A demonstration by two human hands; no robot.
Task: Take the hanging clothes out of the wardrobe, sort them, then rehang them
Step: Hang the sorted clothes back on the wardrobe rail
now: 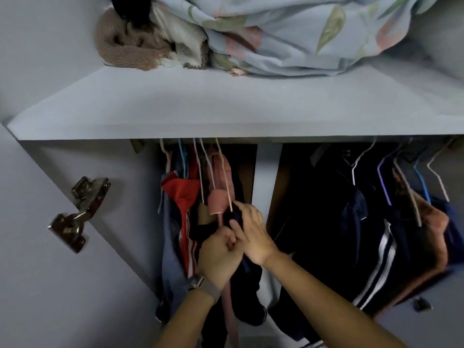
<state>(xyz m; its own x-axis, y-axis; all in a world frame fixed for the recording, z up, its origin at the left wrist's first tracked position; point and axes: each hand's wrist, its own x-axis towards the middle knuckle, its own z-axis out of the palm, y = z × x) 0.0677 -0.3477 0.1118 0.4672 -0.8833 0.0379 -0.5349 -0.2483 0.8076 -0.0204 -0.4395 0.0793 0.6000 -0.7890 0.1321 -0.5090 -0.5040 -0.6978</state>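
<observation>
Both hands were seen working at a dark garment (247, 277) hung in the left bay of the wardrobe, just left of the divider (266, 177). The left hand (221, 257) was curled shut around a fold of that dark cloth, while the right hand (252, 234) was laid over its upper part, fingers bent and pinching near the cream hanger (224, 177). The hanger's hook was hidden behind the shelf (226, 109), so whether it was on the rail could not be told. A pink garment (221, 187) and a red top (184, 197) were packed just beside it, and more dark clothes (351, 222) were hung in the right bay, well apart. A snag was judged the likeliest fault: if the garment were pulled out by the cloth and not lifted by the hook, it could be slid off the hanger or the pink garment dragged along with it. The neighbouring hangers were crowded enough that one could be knocked from the rail. The bedding (301, 33) on the shelf was judged safe unless the shelf were bumped.
</observation>
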